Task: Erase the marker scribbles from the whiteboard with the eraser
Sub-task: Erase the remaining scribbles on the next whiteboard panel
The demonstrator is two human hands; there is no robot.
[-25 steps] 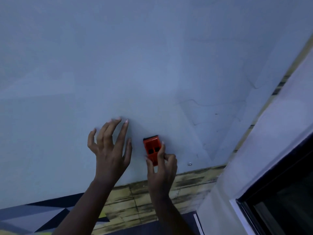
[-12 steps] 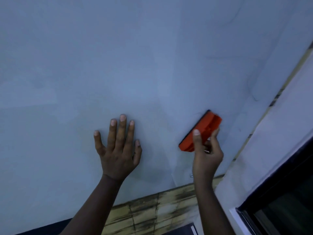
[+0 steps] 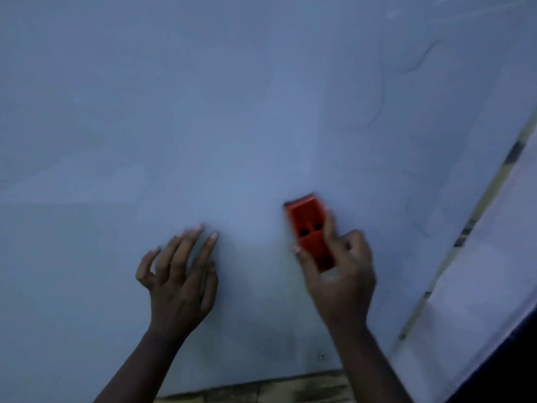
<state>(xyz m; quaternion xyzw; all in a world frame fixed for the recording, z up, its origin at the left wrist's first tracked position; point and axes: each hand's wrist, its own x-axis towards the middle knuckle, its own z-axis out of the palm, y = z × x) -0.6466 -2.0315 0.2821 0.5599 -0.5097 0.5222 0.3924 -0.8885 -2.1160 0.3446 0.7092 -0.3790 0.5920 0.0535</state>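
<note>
The eraser [image 3: 310,231] is a small orange block, longer than it is wide, with two dark rectangular slots side by side on its upper face and a thin dark strip showing along its far end. It lies against the whiteboard [image 3: 203,112] a little right of the middle of the view, its long axis running up and slightly to the left, and its outline is softened by motion blur. The right hand [image 3: 340,274] grips it from below and from the side: the thumb lies along the left edge, the curled fingers wrap the right edge, and the near end of the block is hidden in the palm. The left hand [image 3: 180,274] is well apart from the eraser, to its left, with its fingers spread and only slightly bent, the tips touching or nearly touching the board and holding nothing. The board fills most of the view as a pale bluish-grey surface; faint thin curved marker lines [image 3: 377,112] show up and to the right of the eraser, well apart from it, and more faint strokes lie near the right edge. A yellowish mottled border [image 3: 290,388] runs under the board's lower edge and up along its right side. No container shows anywhere.
</note>
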